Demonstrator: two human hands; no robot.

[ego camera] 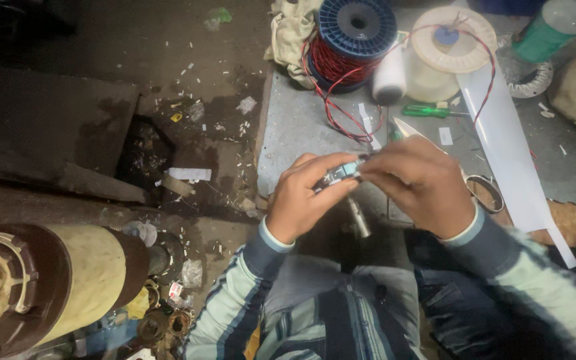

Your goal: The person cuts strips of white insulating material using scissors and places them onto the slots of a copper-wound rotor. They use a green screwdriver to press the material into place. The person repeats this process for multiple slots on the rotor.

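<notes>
Fingers of left hand (299, 198) and right hand (416, 185) pinch opposite ends of small metal part (339, 175), probably wound component; blurred. Long axis runs left-right between hands, above lap, both equally near.

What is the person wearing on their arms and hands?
Both hands, the left hand and the right hand, are bare, with no gloves. Both arms wear the sleeves of a striped sweater, with dark blue and pale green bands. Each sleeve ends in a pale cuff at the wrist.
</notes>
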